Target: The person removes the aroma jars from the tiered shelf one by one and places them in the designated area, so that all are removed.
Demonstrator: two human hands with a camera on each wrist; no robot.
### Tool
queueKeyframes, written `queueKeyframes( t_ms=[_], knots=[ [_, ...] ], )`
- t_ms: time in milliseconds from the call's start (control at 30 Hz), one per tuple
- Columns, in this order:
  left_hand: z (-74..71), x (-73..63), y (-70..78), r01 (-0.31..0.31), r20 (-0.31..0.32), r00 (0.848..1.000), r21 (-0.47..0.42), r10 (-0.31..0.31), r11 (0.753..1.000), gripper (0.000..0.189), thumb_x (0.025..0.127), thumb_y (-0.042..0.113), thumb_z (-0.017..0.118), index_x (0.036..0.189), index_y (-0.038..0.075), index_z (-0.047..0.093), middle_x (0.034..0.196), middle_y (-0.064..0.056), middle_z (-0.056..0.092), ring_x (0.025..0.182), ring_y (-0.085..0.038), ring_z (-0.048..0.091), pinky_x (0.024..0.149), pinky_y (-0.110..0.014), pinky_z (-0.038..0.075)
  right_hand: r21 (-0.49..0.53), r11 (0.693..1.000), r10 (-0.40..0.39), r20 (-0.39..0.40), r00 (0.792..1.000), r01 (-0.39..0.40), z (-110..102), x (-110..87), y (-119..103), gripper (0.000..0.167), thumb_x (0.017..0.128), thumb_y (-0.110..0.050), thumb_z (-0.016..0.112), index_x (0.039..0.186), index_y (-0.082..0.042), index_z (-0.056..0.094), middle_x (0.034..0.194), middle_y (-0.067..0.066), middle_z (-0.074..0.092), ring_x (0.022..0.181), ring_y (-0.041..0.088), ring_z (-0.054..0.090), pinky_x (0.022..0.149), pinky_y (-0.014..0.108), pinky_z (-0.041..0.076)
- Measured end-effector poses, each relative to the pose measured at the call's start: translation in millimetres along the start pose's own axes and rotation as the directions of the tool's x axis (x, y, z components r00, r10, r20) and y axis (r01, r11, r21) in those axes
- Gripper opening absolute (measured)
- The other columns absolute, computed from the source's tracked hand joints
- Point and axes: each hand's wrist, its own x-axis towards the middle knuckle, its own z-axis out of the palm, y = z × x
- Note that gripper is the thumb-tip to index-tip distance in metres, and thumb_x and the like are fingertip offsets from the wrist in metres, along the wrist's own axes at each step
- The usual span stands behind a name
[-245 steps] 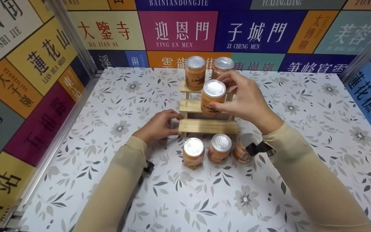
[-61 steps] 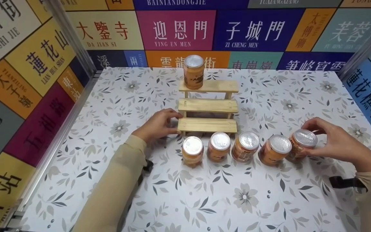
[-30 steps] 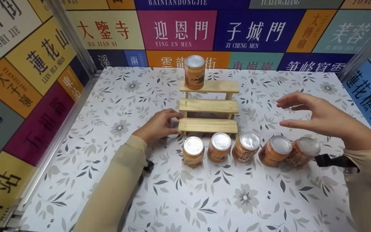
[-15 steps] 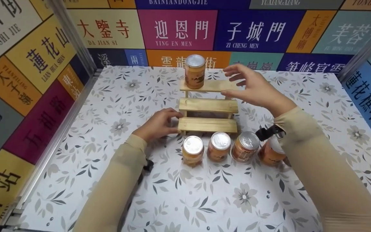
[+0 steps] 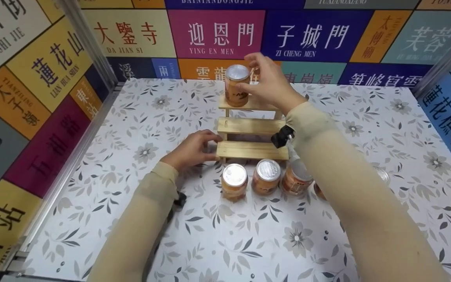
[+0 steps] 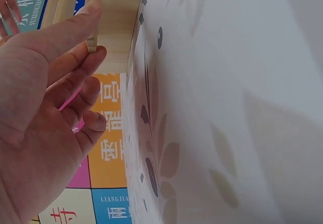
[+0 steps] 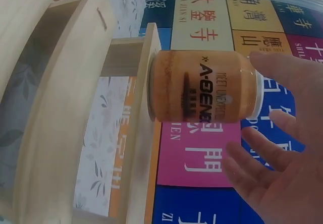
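Note:
An orange can [image 5: 236, 91] with a silver lid stands upright on the left of the top tier of a three-tier wooden stand [image 5: 249, 149]. My right hand [image 5: 273, 83] is at this can, thumb over its front near the lid. In the right wrist view, the fingers [image 7: 262, 158] are spread beside the can [image 7: 207, 87], not wrapped round it. My left hand [image 5: 193, 150] stays at the stand's lower left. In the left wrist view, its thumb and forefinger pinch the end of a wooden plank [image 6: 92, 37].
Before the stand, a row of similar cans stands on the flowered tabletop [image 5: 225, 243]: a left can [image 5: 234, 184], a middle can [image 5: 266, 178], a third can [image 5: 296, 181]. Farther right, others are partly hidden by my right sleeve [image 5: 350, 184]. Sign-covered walls [image 5: 215, 35] rise behind and beside.
Two cans have gone from the stand to the right end of the row. My right hand has since released the last one and come back to the top-tier can. The left hand holds still.

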Motion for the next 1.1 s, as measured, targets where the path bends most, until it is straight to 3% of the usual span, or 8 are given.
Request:
queueKeyframes(
  t_ms=[367, 567, 800, 1100],
  knots=[
    [1.9, 0.7, -0.4, 0.034, 0.000, 0.999, -0.003, -0.034, 0.999, 0.054, 0.084, 0.023, 0.085, 0.135, 0.021, 0.067, 0.125, 0.002, 0.062, 0.106, -0.027, 0.061, 0.087, -0.037, 0.051, -0.023, 0.999, 0.045, -0.004, 0.999, -0.045, 21.6, 12.3, 0.3, 0.069, 0.088, -0.032, 0.083, 0.144, -0.018, 0.046, 0.144, 0.004, 0.053, 0.134, 0.018, 0.052, 0.115, 0.035, 0.043],
    [-0.5, -1.0, -0.4, 0.029, -0.004, 1.000, -0.012, -0.029, 0.999, 0.055, 0.083, 0.023, 0.086, 0.134, 0.022, 0.067, 0.126, 0.002, 0.062, 0.107, -0.028, 0.061, 0.087, -0.037, 0.051, -0.001, 0.999, 0.044, -0.065, 0.997, -0.044, 19.2, 8.5, 7.4, 0.071, 0.079, -0.037, 0.090, 0.135, -0.017, 0.051, 0.137, 0.002, 0.061, 0.124, 0.016, 0.059, 0.107, 0.034, 0.048],
    [-1.1, -2.1, -2.2, 0.018, -0.013, 1.000, -0.013, -0.018, 1.000, 0.055, 0.084, 0.024, 0.087, 0.135, 0.021, 0.067, 0.127, 0.001, 0.063, 0.105, -0.027, 0.060, 0.088, -0.038, 0.050, -0.010, 1.000, 0.015, -0.133, 0.991, -0.016, -5.8, -19.2, 16.6, 0.072, 0.075, -0.037, 0.093, 0.132, -0.018, 0.055, 0.129, 0.001, 0.067, 0.116, 0.017, 0.061, 0.104, 0.037, 0.048],
    [1.9, -2.6, -3.9, 0.018, -0.007, 1.000, -0.007, -0.018, 1.000, 0.054, 0.085, 0.028, 0.086, 0.136, 0.022, 0.066, 0.127, 0.001, 0.063, 0.105, -0.026, 0.061, 0.090, -0.039, 0.051, 0.038, 0.999, 0.029, -0.200, 0.979, -0.022, -46.7, -73.5, 42.0, 0.072, 0.073, -0.037, 0.095, 0.133, -0.022, 0.059, 0.127, 0.002, 0.070, 0.114, 0.016, 0.059, 0.102, 0.042, 0.042]
  ],
)
